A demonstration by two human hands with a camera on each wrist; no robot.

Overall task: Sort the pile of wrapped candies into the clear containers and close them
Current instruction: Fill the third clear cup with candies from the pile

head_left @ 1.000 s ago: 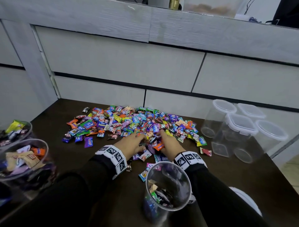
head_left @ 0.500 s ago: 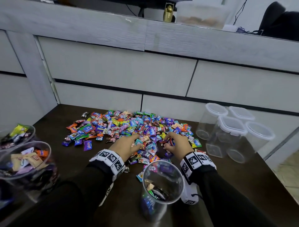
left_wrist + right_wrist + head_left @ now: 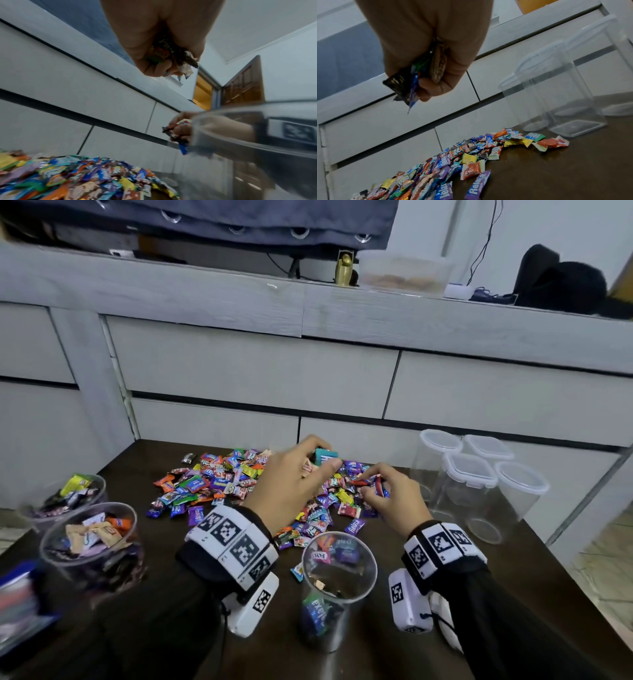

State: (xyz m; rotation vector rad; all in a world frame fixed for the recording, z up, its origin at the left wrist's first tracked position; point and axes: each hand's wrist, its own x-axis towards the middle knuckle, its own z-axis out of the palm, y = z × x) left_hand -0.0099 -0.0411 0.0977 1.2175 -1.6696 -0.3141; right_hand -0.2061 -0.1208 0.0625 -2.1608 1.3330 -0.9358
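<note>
A pile of wrapped candies (image 3: 219, 481) in many colours lies on the dark brown table (image 3: 534, 570). My left hand (image 3: 301, 470) is raised above the pile and grips a bunch of candies (image 3: 173, 54). Beside it, my right hand (image 3: 380, 491) also holds a fistful of candies (image 3: 419, 75) above the pile's right side. An open clear container (image 3: 339, 573) with a few candies inside stands in front of me between my wrists. The candy pile (image 3: 440, 167) spreads below my right fist.
Two open clear containers (image 3: 89, 546) partly filled with candies stand at the left edge. Several empty clear containers with white lids (image 3: 469, 474) are grouped at the right. Grey drawer fronts (image 3: 253, 371) rise behind the table. A floor drop lies past the right table edge.
Both hands have lifted off the pile, each with candies in its fist. The head view has tilted up and moved closer.
</note>
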